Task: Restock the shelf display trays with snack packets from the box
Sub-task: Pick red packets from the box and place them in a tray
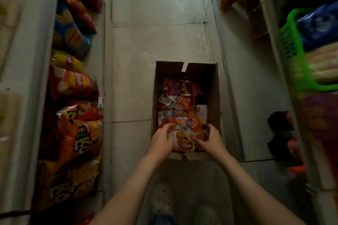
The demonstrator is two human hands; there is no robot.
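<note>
An open cardboard box stands on the tiled floor between two shelf units. It is filled with several small orange, red and white snack packets. Both my hands reach into its near end. My left hand curls its fingers over packets at the box's near left. My right hand grips packets at the near right. What each hand's fingertips do among the packets is partly hidden.
Large chip bags fill the shelf on the left. On the right, a green plastic basket holds packaged goods, with dark items lower down. My shoes stand just behind the box in the narrow aisle.
</note>
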